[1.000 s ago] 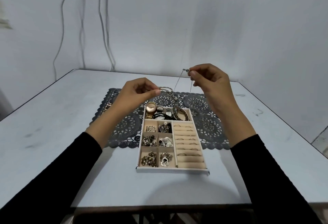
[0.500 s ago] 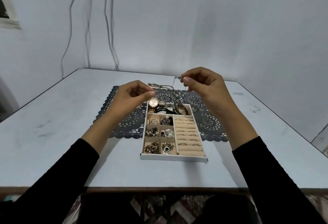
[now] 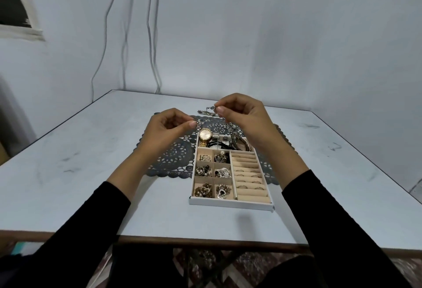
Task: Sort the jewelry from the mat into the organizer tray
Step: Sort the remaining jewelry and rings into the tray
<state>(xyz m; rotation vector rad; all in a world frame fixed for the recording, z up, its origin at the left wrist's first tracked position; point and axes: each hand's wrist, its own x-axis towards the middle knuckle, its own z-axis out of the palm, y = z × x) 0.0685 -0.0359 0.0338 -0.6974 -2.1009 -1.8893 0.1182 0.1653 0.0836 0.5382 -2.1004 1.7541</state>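
Silver chain of a necklace [image 3: 204, 112] hangs in the air above the far edge of the dark lace mat [image 3: 171, 159], just beyond the organizer tray [image 3: 230, 204]. Its visible length runs roughly left to right, rising slightly toward the right hand [image 3: 242, 118], and a further strand drops from that hand toward the tray's far compartment, where a gold watch [image 3: 205, 135] and bangles lie.

The right hand is raised, palm turned inward, thumb and forefinger pinching the chain near a small clasp, the other fingers curled loosely behind. The left hand [image 3: 169, 128] sits a little lower and nearer, wrist bent, thumb and forefinger tips pressed together and pointing toward the right hand. The chain is too fine there to tell whether it is caught between them.

Both forearms in black sleeves reach forward over the pale table [image 3: 86, 173], one on each side of the tray. The tray lies lengthwise away from the person, its far end on the mat.
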